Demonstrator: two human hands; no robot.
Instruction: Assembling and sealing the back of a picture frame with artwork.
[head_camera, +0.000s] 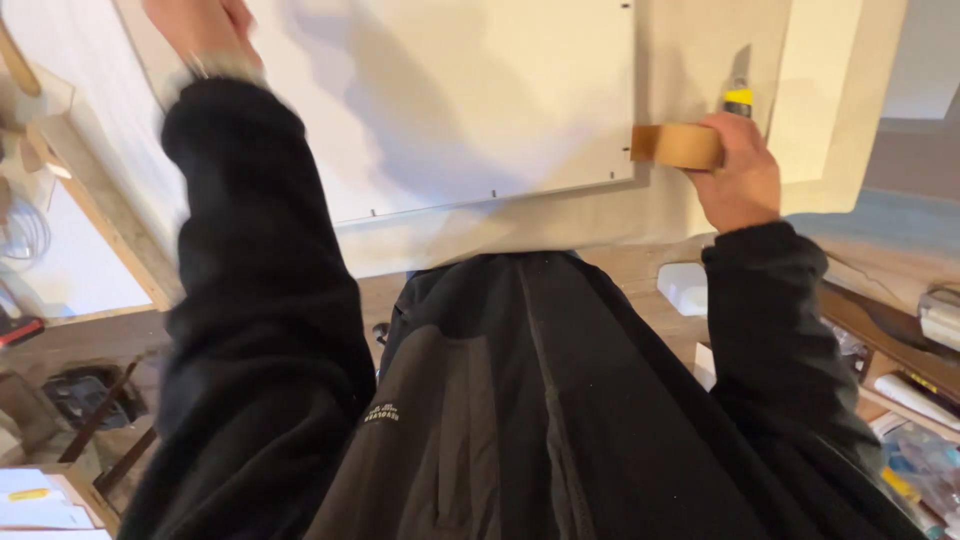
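Tape being laid along the white panel's right edge

A brown tape roll (678, 146) and a yellow utility knife (738, 98) were gripped in the right hand (742, 172) at the white panel (450, 100); the left hand (200, 25), cropped, could not be judged. Pressing and cutting seemed called for next.

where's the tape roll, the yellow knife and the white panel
tape roll (678, 146), head view, on its brown outer side
yellow knife (738, 99), head view, on its yellow tip above the right hand
white panel (450, 100), head view, on its bare face
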